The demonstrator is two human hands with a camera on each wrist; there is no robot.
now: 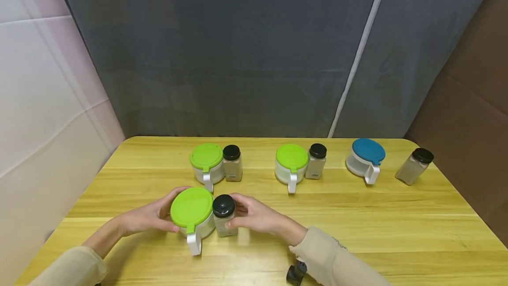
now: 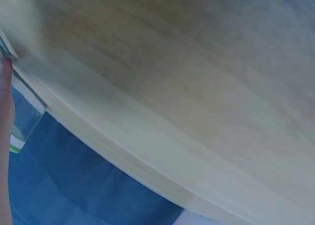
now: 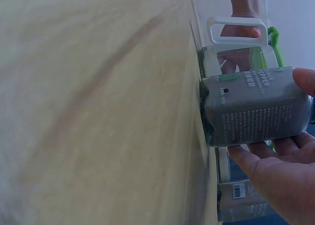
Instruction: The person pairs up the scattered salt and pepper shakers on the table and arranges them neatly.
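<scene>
A white pot with a green lid (image 1: 192,207) stands at the front left of the table, its white handle toward the person. The left hand (image 1: 148,216) curves round its left side, thumb and fingers against it; in the left wrist view only part of that hand (image 2: 6,136) shows at the edge. Touching the pot's right side is a black-capped pepper jar (image 1: 225,224), which the right hand (image 1: 258,216) grips between thumb and fingers. In the right wrist view the right hand (image 3: 280,171) holds the labelled jar (image 3: 256,107) upright at the table.
Behind stand two more green-lidded pots (image 1: 207,158) (image 1: 291,158), each with a black-capped jar (image 1: 233,169) (image 1: 315,168) at its right. Farther right are a blue-lidded pot (image 1: 368,151) and a tilted-looking jar (image 1: 412,169). A small black object (image 1: 295,273) lies near the right sleeve.
</scene>
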